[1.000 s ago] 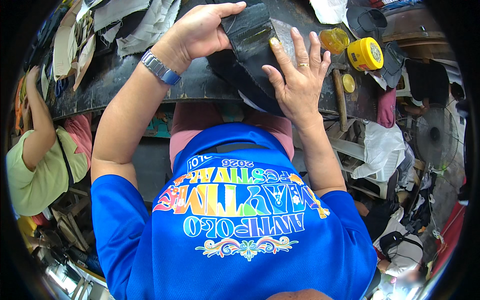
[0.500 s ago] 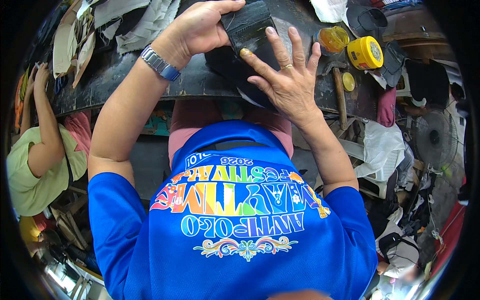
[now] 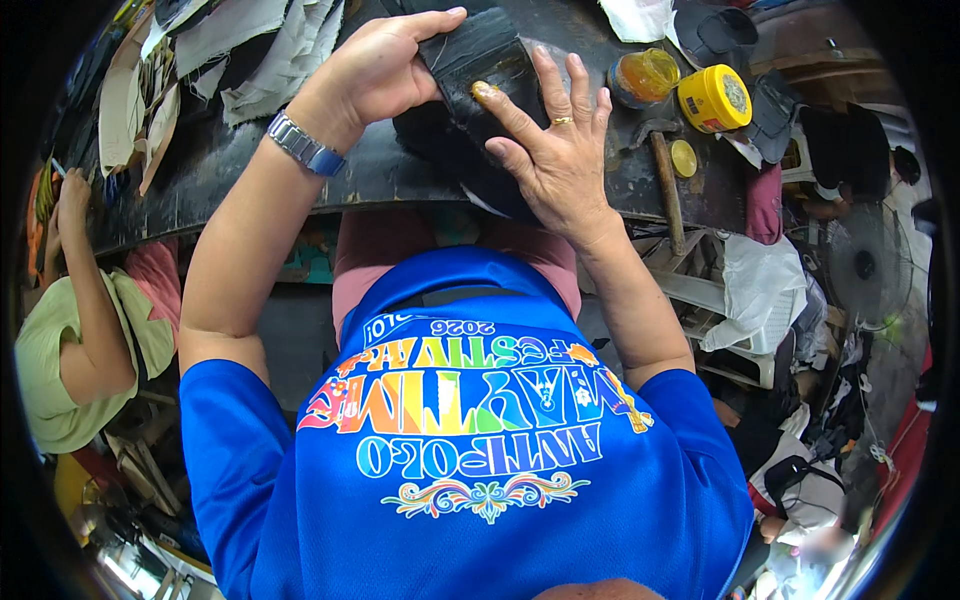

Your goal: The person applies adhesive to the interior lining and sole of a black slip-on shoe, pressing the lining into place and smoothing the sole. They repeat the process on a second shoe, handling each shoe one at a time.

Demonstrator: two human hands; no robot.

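Observation:
A flat black piece of material (image 3: 478,52) with a wet sheen lies at the table's near edge. My left hand (image 3: 372,72) grips its left side, thumb stretched along the top and fingers partly hidden at its edge. Over its right part, my right hand (image 3: 566,168) has its fingers spread. The index fingertip, coated in yellowish paste, touches the black surface. More black material (image 3: 425,130) lies beneath. To the right stand an open jar of amber paste (image 3: 645,78) and a yellow tub (image 3: 712,100).
A hammer (image 3: 666,190) and a round yellow lid (image 3: 683,158) lie right of my right hand on the dark table (image 3: 260,185). Pale fabric scraps (image 3: 280,70) are piled at left. A co-worker in light green (image 3: 75,340) is at far left; a fan (image 3: 865,262) stands at right.
My right index finger has moved slightly left and down across the black piece. The table and its things appear shifted a little left in view.

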